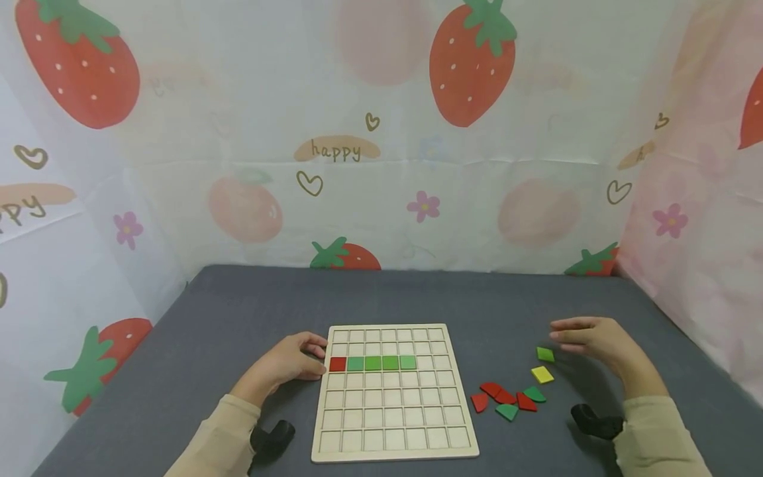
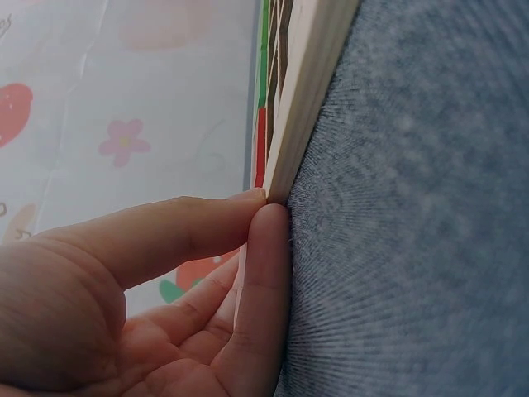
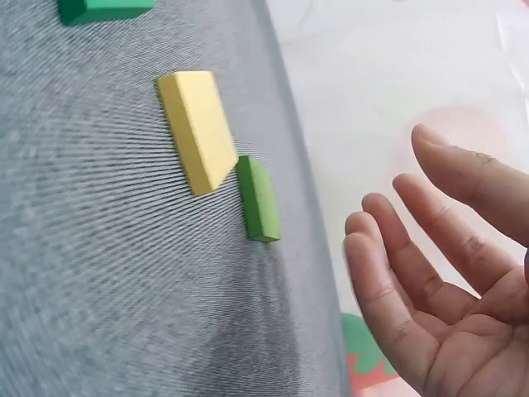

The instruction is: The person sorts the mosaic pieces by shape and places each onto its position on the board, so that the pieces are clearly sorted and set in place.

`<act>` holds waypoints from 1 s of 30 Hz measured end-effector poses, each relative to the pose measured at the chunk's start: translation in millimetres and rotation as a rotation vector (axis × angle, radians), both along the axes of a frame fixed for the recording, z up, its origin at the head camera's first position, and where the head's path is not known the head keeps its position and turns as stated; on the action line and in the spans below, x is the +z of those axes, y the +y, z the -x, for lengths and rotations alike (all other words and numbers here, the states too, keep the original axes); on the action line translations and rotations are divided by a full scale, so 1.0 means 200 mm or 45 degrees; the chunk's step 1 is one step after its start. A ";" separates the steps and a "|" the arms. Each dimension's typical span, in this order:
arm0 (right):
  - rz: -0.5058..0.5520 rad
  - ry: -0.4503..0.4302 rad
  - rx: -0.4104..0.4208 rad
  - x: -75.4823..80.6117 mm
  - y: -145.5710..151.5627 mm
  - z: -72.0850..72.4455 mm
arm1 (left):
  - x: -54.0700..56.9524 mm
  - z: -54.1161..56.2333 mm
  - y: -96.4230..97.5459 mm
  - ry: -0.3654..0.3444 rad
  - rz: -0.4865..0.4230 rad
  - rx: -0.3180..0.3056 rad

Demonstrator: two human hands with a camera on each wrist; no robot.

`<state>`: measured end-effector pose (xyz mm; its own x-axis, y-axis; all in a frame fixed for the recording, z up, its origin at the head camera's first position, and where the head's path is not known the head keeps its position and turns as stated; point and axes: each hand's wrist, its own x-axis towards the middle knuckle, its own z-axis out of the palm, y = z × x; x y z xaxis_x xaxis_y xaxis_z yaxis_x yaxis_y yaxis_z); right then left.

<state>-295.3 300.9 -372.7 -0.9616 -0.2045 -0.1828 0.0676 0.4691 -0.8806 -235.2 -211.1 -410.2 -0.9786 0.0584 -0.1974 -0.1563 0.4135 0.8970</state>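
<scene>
A pale wooden grid board (image 1: pixel 387 419) lies flat on the table. Along one of its rows sit a red square tile (image 1: pixel 338 364) at the left end and several green square tiles (image 1: pixel 372 363). My left hand (image 1: pixel 292 361) is at the board's left edge; in the left wrist view its thumb and a fingertip (image 2: pixel 269 240) touch that edge beside the red tile. My right hand (image 1: pixel 602 341) hovers over the table on the right, fingers loosely bent, holding nothing. Closest to it is a light green diamond-shaped piece (image 1: pixel 545 355), with a yellow diamond-shaped piece (image 1: pixel 542 375) just nearer.
Between board and right hand lie several loose red pieces (image 1: pixel 503 396) and two darker green pieces (image 1: pixel 507 412), some with curved edges. A dark grey cloth (image 1: pixel 268 291) covers the table. A strawberry-print curtain (image 1: pixel 387 212) hangs around its back and sides.
</scene>
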 end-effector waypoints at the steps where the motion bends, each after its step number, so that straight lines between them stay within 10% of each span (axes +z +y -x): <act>1: -0.006 -0.008 0.000 0.00 0.00 0.00 | 0.00 0.00 0.00 0.002 0.002 -0.002; 30: -0.156 -0.120 0.075 -0.05 0.00 0.01 | -0.01 0.01 0.01 -0.003 0.042 0.032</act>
<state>-298.3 300.1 -383.2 -0.9262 -0.2304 -0.2984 0.1163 0.5783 -0.8075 -237.7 -209.7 -412.1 -0.9791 0.0273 -0.2014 -0.1693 0.4390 0.8824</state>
